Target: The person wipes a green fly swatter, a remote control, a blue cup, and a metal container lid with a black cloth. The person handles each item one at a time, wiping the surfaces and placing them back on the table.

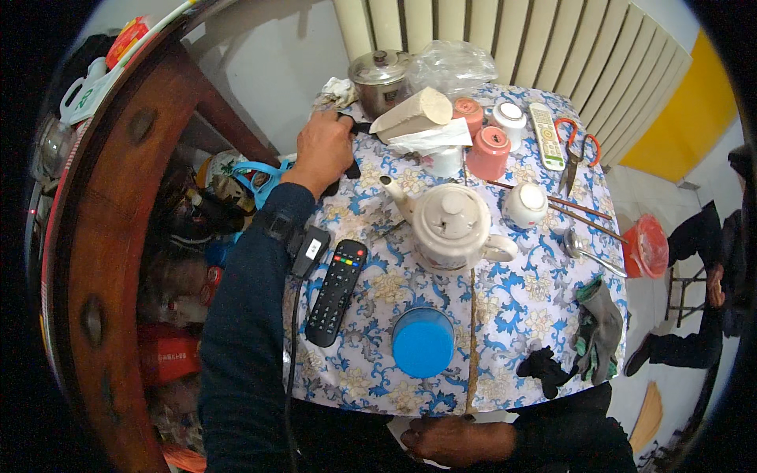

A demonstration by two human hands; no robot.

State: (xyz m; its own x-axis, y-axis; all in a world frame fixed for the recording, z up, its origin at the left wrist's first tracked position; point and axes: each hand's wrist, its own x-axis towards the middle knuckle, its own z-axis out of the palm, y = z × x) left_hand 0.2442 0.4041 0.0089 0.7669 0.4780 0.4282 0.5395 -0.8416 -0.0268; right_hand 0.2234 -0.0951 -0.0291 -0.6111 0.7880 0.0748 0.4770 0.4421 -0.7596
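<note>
At the far left of the table my left hand [322, 148] is closed over a black thing [352, 167]; most of it is hidden under the fingers, so its kind does not show. Beside that hand lie a crumpled white tissue [339, 92] and a lidded metal pot [380, 79]. My right hand [459, 440] rests low at the near table edge, over my lap, its fingers curled in with nothing visible in them. A white teapot [451, 225] stands mid-table. Nearer me are a blue-topped cup [423, 347] and a black remote control [337, 293].
Pink cups [489, 154] and white cups [525, 205] stand upside down behind the teapot. Rightward lie a white remote [546, 135], scissors [576, 158], chopsticks [583, 209], a spoon [587, 252] and dark gloves [599, 331]. A black cable [293, 347] runs along my left sleeve. Another person [702, 292] sits at right.
</note>
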